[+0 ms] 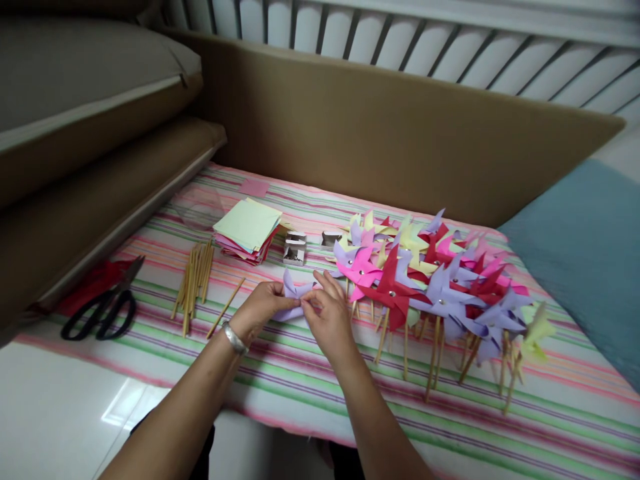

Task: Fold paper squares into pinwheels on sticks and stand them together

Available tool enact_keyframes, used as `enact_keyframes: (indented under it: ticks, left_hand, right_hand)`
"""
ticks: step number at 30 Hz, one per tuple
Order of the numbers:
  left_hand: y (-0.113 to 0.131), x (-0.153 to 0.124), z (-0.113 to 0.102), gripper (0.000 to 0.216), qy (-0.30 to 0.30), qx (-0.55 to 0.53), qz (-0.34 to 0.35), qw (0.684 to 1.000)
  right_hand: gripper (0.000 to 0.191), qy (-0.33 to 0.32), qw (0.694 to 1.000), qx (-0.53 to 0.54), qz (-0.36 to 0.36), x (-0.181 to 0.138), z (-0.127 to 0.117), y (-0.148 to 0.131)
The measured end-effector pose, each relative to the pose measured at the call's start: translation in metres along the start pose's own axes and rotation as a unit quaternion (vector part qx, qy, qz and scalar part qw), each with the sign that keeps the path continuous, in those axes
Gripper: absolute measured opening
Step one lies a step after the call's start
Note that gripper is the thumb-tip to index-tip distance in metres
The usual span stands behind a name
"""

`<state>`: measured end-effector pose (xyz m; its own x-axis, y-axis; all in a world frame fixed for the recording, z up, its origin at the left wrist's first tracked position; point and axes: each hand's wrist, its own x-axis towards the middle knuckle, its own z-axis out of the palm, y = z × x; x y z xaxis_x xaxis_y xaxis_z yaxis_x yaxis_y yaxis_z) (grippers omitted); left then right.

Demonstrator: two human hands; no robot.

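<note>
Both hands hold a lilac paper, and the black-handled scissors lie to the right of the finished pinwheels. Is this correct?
Not quite. The head view shows the scissors at the far left of the striped cloth, left of the wooden sticks, not right of the finished pinwheels. The rest is right: the left hand and the right hand both hold the lilac paper.

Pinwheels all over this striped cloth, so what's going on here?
A person's left hand and right hand both pinch a lilac paper piece at its middle, just above the striped cloth. To the right lies a heap of pinwheels on sticks. To the left are a paper stack, loose wooden sticks and black scissors.
</note>
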<state>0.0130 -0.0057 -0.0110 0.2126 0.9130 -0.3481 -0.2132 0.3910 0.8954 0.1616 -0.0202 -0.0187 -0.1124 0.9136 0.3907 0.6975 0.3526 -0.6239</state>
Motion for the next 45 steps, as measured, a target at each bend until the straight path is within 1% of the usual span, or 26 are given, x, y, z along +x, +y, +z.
enact_keyframes:
  ticks: [5,8,9,11,12,13,15,16,17,18,20,23,26,29,32,37,39,41,43,45]
  left_hand:
    - [-0.001,0.000,-0.001,0.023,-0.004,0.010,0.005,1.000]
    - [-0.001,0.001,-0.002,0.019,0.027,0.005,0.007,1.000]
    - [0.000,0.001,-0.002,0.018,0.045,0.004,0.005,0.999]
    - [0.002,0.002,-0.003,0.017,0.069,0.006,-0.001,0.998]
    - [0.002,0.001,-0.003,0.016,0.076,0.008,-0.005,0.997]
    - [0.003,0.001,-0.003,0.015,0.079,0.010,-0.007,0.997]
    - [0.004,0.000,-0.003,0.013,0.075,0.006,-0.008,0.997]
    - [0.004,0.000,-0.002,0.012,0.073,0.003,-0.007,0.997]
    - [0.003,0.000,-0.001,0.011,0.069,-0.002,-0.006,0.998]
    - [0.002,0.000,0.000,0.011,0.063,-0.008,-0.005,0.998]
    - [-0.001,0.001,0.004,0.012,0.056,-0.016,-0.006,0.998]
    - [-0.006,0.001,0.011,0.014,0.056,-0.025,0.002,0.998]
    - [-0.011,0.000,0.020,0.014,0.054,-0.026,0.020,0.998]
    - [-0.013,-0.002,0.027,0.015,0.061,-0.033,0.030,0.997]
    - [-0.014,-0.004,0.032,0.019,0.061,-0.046,0.031,0.997]
    - [-0.007,-0.008,0.035,0.015,0.037,-0.050,0.043,0.997]
    - [0.003,-0.011,0.029,0.013,0.031,-0.047,0.052,0.997]
    - [0.018,-0.016,0.015,0.013,0.044,-0.044,0.065,0.996]
    - [0.036,-0.022,-0.006,0.014,0.083,-0.052,0.095,0.991]
    - [0.053,-0.027,-0.032,0.020,0.138,-0.099,0.157,0.973]
  right_hand:
    - [0.008,0.008,1.000,0.014,-0.009,-0.002,0.001,0.000]
    - [0.009,0.040,0.998,0.045,-0.002,-0.003,-0.002,-0.005]
    - [0.012,0.057,0.996,0.066,0.013,-0.003,-0.004,-0.006]
    - [0.023,0.091,0.983,0.136,0.078,-0.002,-0.007,-0.007]
    - [0.028,0.103,0.969,0.187,0.124,-0.001,-0.007,-0.006]
    - [0.033,0.106,0.948,0.246,0.172,0.000,-0.007,-0.005]
    - [0.042,0.079,0.894,0.360,0.255,0.001,-0.005,-0.002]
    - [0.046,0.056,0.869,0.402,0.282,0.002,-0.003,-0.001]
    - [0.050,0.036,0.851,0.431,0.297,0.002,-0.001,0.000]
    - [0.054,0.020,0.840,0.449,0.306,0.002,0.001,0.000]
    - [0.063,0.010,0.830,0.465,0.309,0.002,0.003,0.000]
    - [0.075,-0.004,0.824,0.472,0.313,0.001,0.002,-0.001]
    - [0.083,-0.022,0.822,0.474,0.315,0.000,-0.002,-0.002]
    - [0.087,-0.023,0.825,0.468,0.315,0.001,-0.008,-0.001]
    - [0.088,-0.031,0.838,0.449,0.308,0.002,-0.014,0.001]
    - [0.091,-0.047,0.841,0.447,0.302,0.004,-0.024,-0.005]
    - [0.087,-0.038,0.844,0.447,0.295,0.005,-0.027,-0.009]
    - [0.081,-0.017,0.854,0.440,0.277,0.006,-0.029,-0.010]
    - [0.074,0.015,0.873,0.411,0.261,0.009,-0.028,-0.007]
    - [0.067,0.033,0.899,0.357,0.252,0.012,-0.022,0.000]
